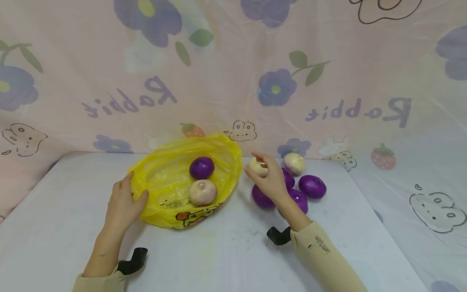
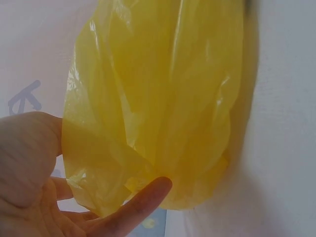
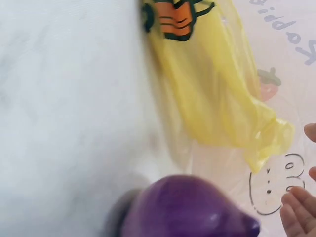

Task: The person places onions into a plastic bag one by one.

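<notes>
A yellow plastic bag [image 1: 160,219] lies with its mouth spread wide, holding a purple onion [image 1: 202,168] and a white onion [image 1: 202,192]. At its left end, my left hand [image 1: 124,202] rests against the rim, thumb and fingers spread apart around the plastic. The left wrist view shows one long straight digit in front of the bag [image 2: 168,98], with other fingers partly hidden behind it. My right hand [image 1: 270,180] is over the onions to the right of the bag, fingers parted and holding nothing. Just beyond its fingertips sits a white onion [image 1: 257,166].
Around the right hand are several purple onions, one [image 1: 312,187] farthest right, and a white onion [image 1: 294,163] at the back. A patterned cloth [image 1: 226,81] hangs behind the white table [image 1: 226,259]. Black curved pieces [image 1: 133,261] stick out at both wrists.
</notes>
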Demonstrator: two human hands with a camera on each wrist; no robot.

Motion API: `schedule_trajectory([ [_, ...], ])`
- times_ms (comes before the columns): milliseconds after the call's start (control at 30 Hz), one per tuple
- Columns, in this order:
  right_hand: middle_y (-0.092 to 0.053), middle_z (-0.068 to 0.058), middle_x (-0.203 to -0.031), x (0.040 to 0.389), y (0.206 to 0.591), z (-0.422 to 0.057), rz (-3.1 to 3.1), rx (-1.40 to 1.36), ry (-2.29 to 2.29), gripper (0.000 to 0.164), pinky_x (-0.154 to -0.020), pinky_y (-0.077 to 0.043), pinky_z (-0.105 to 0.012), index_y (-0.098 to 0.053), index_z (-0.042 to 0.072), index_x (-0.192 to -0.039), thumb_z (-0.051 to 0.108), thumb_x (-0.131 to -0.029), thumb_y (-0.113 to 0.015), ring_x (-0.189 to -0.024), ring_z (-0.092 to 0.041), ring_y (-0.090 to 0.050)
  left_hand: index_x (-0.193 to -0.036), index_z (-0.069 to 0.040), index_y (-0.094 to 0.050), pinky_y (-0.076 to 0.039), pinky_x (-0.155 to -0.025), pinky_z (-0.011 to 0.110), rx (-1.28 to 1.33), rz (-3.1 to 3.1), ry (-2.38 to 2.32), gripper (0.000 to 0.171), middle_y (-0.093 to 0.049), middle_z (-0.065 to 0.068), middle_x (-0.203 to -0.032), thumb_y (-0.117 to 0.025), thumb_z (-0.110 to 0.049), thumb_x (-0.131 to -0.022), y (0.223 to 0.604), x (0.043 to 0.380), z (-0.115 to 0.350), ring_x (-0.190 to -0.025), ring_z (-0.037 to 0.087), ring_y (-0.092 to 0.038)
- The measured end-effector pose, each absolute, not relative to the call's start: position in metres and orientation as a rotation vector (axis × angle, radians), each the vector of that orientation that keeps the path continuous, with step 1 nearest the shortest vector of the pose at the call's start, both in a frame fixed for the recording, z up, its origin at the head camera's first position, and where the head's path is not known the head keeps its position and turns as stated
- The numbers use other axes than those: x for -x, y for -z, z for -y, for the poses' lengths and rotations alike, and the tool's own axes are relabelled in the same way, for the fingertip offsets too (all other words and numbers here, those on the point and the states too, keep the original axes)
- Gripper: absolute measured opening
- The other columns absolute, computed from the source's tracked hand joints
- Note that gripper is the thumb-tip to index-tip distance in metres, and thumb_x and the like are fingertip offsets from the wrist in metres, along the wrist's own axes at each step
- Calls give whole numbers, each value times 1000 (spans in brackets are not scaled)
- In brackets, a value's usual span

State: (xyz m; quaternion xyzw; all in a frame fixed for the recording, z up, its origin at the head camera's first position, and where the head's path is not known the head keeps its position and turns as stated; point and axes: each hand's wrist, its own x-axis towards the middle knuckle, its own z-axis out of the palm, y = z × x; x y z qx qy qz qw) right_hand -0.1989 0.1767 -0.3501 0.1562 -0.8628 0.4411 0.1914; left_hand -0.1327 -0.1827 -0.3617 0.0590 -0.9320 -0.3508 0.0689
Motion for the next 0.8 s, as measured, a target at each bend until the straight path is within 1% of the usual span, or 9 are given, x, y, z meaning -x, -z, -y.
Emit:
schedule_trajectory([
  [133, -60, -18, -124, 192, 359, -185, 2450, -418, -1191, 50, -95, -45, -51, -59, 2, -126, 19, -82, -75, -111, -35, -56, -147, 10, -19, -42, -85, 61, -181, 2810, 1058, 69, -26, 41, -137, -51, -17, -93, 361, 132, 183, -105, 51, -47],
  [333, -61, -17, -123, 186, 370, -194, 2464, -377, -1170, 52, -92, -46, -51, -60, 3, -126, 18, -79, -77, -110, -35, -56, -147, 10, -19, -41, -86, 62, -184, 2812, 1056, 69, -26, 41, -137, -51, -17, -93, 362, 132, 183, -105, 51, -47],
  [567, -60, -17, -124, 184, 378, -200, 2502, -350, -1181, 51, -97, -44, -50, -59, 3, -126, 21, -82, -75, -110, -36, -55, -147, 10, -20, -41, -86, 62, -183, 2813, 1053, 69, -26, 42, -137, -52, -17, -93, 363, 133, 183, -105, 51, -47],
  [667, -59, -19, -123, 183, 379, -202, 2516, -346, -1194, 50, -96, -45, -50, -58, 3, -127, 21, -83, -74, -108, -38, -55, -147, 10, -19, -41, -86, 62, -186, 2816, 1053, 69, -27, 41, -137, -52, -17, -93, 363, 133, 183, -105, 51, -47],
  [800, -59, -19, -123, 180, 379, -204, 2545, -327, -1189, 51, -95, -45, -48, -58, 4, -128, 21, -83, -74, -107, -38, -54, -147, 10, -19, -41, -85, 62, -188, 2821, 1053, 69, -26, 41, -137, -52, -17, -93, 363, 134, 183, -106, 51, -47],
])
